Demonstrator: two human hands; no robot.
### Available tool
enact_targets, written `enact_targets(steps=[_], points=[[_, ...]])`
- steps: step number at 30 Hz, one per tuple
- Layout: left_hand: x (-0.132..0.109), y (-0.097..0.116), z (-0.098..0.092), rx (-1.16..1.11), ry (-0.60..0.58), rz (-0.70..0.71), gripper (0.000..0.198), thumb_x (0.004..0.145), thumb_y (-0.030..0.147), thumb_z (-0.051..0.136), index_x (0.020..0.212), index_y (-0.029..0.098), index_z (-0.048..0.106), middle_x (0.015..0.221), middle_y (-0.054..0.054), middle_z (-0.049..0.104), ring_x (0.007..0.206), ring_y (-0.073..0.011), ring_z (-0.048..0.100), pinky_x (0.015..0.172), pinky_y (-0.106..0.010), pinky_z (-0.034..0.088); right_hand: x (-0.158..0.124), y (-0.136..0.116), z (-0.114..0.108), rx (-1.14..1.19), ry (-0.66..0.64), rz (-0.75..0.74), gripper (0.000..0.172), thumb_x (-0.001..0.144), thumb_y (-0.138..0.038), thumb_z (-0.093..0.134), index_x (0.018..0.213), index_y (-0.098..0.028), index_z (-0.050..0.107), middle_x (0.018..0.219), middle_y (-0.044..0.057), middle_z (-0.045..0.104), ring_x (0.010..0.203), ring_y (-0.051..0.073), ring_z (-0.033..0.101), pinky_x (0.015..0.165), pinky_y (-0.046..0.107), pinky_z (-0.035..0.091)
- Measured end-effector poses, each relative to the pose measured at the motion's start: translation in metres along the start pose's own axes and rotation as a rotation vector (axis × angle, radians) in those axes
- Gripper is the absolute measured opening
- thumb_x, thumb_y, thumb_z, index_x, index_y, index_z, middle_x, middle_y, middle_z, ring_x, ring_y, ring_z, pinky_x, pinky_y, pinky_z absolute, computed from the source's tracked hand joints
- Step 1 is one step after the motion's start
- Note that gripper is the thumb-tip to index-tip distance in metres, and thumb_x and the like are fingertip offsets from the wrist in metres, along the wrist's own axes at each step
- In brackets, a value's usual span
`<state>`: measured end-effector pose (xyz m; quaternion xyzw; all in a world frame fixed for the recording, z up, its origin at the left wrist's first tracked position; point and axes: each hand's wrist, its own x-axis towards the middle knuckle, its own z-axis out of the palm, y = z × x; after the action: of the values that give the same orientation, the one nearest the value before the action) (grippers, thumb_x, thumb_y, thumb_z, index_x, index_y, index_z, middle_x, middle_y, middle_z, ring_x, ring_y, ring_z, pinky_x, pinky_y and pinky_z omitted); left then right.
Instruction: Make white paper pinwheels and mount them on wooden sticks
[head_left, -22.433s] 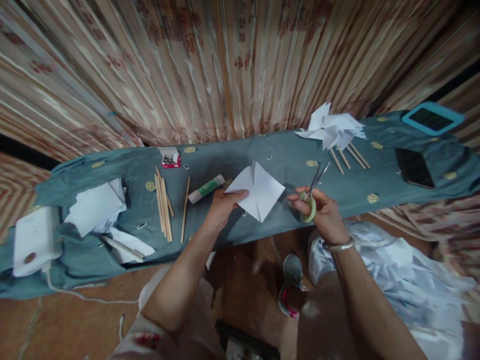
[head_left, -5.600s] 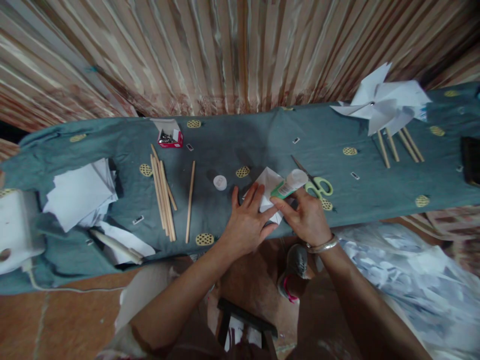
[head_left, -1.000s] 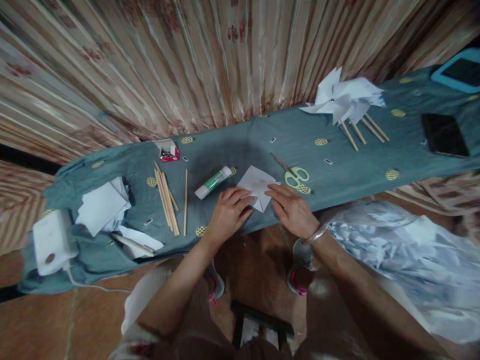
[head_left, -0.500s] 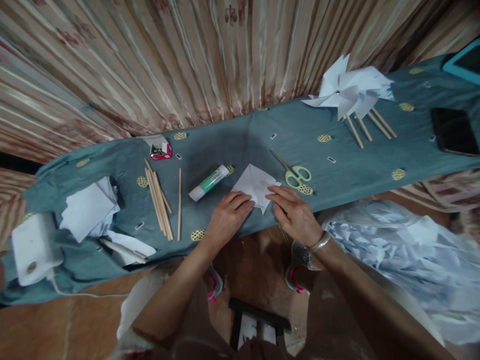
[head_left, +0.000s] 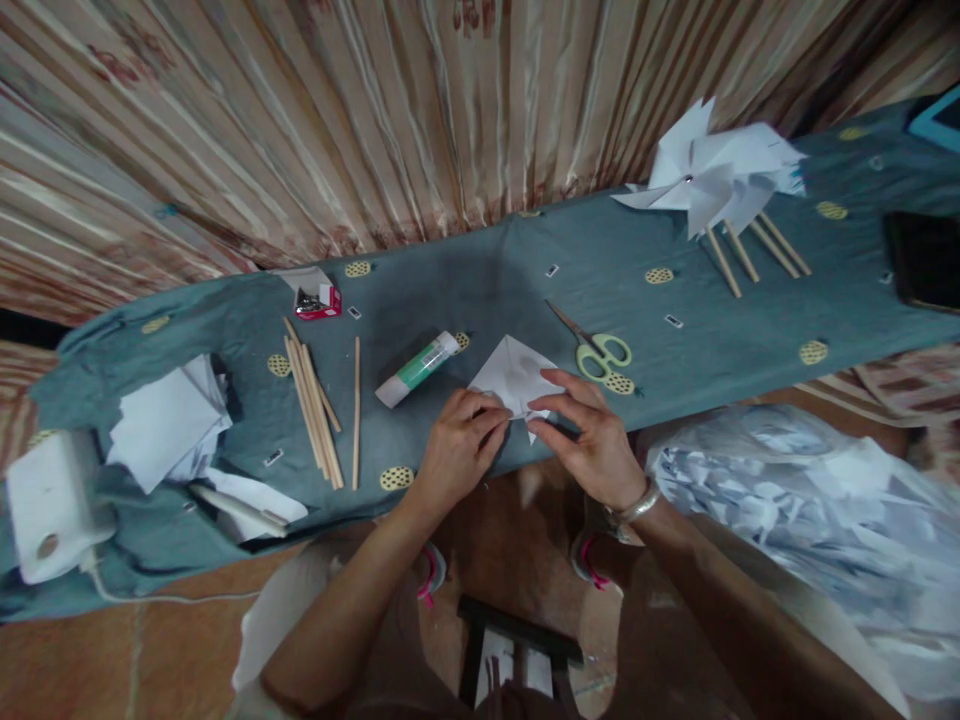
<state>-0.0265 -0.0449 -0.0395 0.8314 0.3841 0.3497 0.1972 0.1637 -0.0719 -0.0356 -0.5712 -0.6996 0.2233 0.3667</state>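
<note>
A folded white paper square point(head_left: 514, 372) lies on the blue-grey cloth point(head_left: 487, 290) near its front edge. My left hand point(head_left: 458, 447) pinches the paper's near corner from the left. My right hand point(head_left: 586, 436) grips the same corner from the right, its fingers curled over the paper. A capped glue stick point(head_left: 417, 368) with a green label lies just left of the paper. Green-handled scissors point(head_left: 598, 347) lie just right of it.
Several wooden sticks point(head_left: 316, 402) lie left of the glue stick, with a small red box point(head_left: 318, 299) behind them. White paper sheets point(head_left: 169, 420) and a white box point(head_left: 49, 505) sit far left. Finished paper pinwheels point(head_left: 714, 175) and a dark phone point(head_left: 926, 260) lie right. A plastic bag point(head_left: 802, 500) is below.
Both hands have drawn together onto the paper's near corner and closed on it. The camera view has shifted slightly; the glue stick and scissors have not moved.
</note>
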Motion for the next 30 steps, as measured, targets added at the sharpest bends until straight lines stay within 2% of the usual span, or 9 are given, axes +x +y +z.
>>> enact_targets(steps=[7,13,24,30], points=[[0.002,0.000,0.001,0.009,-0.005,-0.040,0.014,0.089,0.019,0.056,0.094,0.016,0.068,0.088,-0.007,0.066,0.087,-0.0181,0.059,0.079,-0.034,0.053,0.010,-0.003,0.009,0.063,0.014,0.077,0.010,0.082,-0.029,0.064,0.079,-0.023,0.071,0.128,0.007,0.059,0.119,0.027,0.053,0.102,0.045,0.041],[0.001,0.003,0.000,0.004,-0.034,-0.098,0.020,0.090,0.021,0.055,0.108,0.017,0.062,0.095,-0.007,0.068,0.091,-0.0189,0.061,0.083,-0.036,0.053,0.014,-0.007,0.012,0.030,0.040,0.113,0.011,0.083,-0.028,0.062,0.077,-0.023,0.070,0.126,0.008,0.061,0.119,0.027,0.053,0.102,0.046,0.041],[0.003,0.000,0.002,-0.049,0.000,-0.081,0.016,0.089,0.017,0.055,0.099,0.018,0.068,0.090,-0.006,0.068,0.087,-0.0168,0.062,0.079,-0.033,0.055,0.017,-0.007,0.016,-0.035,0.064,0.075,0.010,0.084,-0.028,0.061,0.076,-0.025,0.067,0.124,0.008,0.062,0.116,0.029,0.055,0.099,0.051,0.044],[0.003,-0.001,0.002,-0.026,-0.007,-0.079,0.015,0.088,0.016,0.056,0.097,0.015,0.068,0.089,-0.007,0.068,0.086,-0.0169,0.062,0.078,-0.032,0.055,0.016,-0.007,0.016,-0.062,0.061,0.082,0.011,0.084,-0.029,0.062,0.075,-0.024,0.066,0.123,0.009,0.063,0.117,0.028,0.055,0.100,0.048,0.045]])
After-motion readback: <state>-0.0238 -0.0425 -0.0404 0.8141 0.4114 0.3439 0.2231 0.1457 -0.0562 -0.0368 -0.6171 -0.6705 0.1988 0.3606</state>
